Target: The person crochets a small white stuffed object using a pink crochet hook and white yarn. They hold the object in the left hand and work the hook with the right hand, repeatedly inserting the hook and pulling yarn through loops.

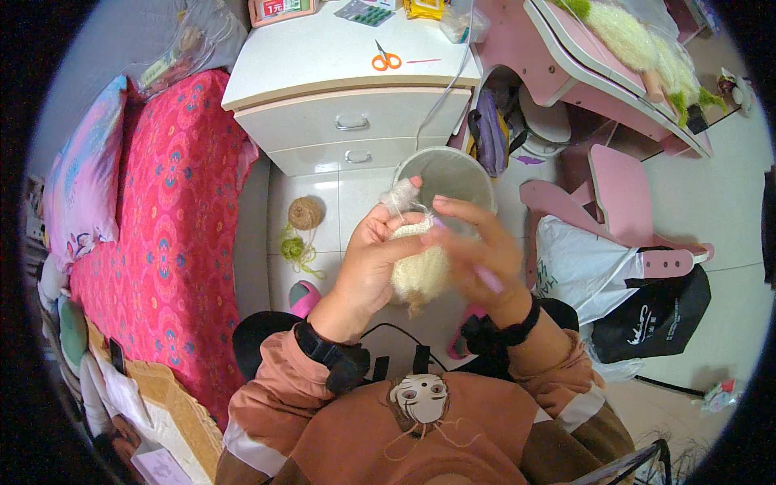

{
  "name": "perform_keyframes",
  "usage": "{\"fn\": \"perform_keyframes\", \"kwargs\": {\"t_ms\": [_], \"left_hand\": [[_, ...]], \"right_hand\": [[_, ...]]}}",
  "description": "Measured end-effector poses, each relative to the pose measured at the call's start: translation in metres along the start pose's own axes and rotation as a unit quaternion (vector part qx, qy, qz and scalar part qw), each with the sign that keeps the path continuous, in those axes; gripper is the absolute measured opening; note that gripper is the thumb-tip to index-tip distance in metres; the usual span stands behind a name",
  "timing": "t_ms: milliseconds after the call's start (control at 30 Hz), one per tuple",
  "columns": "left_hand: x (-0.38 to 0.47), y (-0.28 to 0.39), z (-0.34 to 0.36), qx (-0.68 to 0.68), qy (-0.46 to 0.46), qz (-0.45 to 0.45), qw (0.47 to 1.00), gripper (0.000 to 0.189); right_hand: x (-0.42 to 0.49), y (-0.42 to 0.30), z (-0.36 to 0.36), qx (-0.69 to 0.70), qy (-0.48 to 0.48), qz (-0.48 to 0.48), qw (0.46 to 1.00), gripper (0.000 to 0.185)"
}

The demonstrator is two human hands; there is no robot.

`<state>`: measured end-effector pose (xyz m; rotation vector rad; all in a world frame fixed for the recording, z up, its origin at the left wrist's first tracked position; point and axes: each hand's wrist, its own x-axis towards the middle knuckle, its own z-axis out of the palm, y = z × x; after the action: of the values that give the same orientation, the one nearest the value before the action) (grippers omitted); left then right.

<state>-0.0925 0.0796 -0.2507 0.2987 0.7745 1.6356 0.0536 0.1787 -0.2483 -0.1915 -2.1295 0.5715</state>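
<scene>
In front of my body, my left hand (pixel 373 248) grips a fuzzy cream crocheted piece (pixel 418 270) by its upper rim. A brown tuft (pixel 414 303) hangs at the lower end of this piece. Pale wrapping (pixel 400 195) covers part of my left index finger, and a strand of yarn runs from there to the piece. My right hand (pixel 485 248), blurred, holds a crochet hook with a purple handle (pixel 487 279). The hook's front end meets the rim of the piece, though fingers hide its tip.
A grey bin (pixel 447 167) stands just beyond my hands. On the white cabinet (pixel 291 54) lie orange-handled scissors (pixel 386 59) and a thin red stick (pixel 424 60). A brown yarn ball (pixel 305 213) and green yarn (pixel 294 248) rest on the floor, left. Bags (pixel 582 273) lie right, by a pink chair (pixel 621 194).
</scene>
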Motion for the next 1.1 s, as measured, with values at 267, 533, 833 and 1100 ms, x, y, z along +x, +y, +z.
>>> {"fn": "perform_keyframes", "kwargs": {"t_ms": [267,533,833,1100], "left_hand": [[-0.004,0.011,-0.004,-0.026,-0.079,-0.029,0.996,0.069],[0.0,-0.007,-0.003,0.07,-0.032,0.053,0.996,0.074],[0.0,0.003,0.002,0.1,-0.046,0.068,0.992,0.083],[-0.008,0.022,0.003,0.071,-0.071,0.045,0.994,0.079]], "right_hand": [[0.01,0.008,-0.02,0.574,0.161,0.36,0.718,0.009],[0.0,-0.012,0.01,0.07,0.043,0.186,0.979,0.008],[0.008,0.001,-0.006,0.417,0.082,0.354,0.833,0.016],[0.011,0.003,-0.02,0.547,0.054,0.34,0.763,0.02]]}}
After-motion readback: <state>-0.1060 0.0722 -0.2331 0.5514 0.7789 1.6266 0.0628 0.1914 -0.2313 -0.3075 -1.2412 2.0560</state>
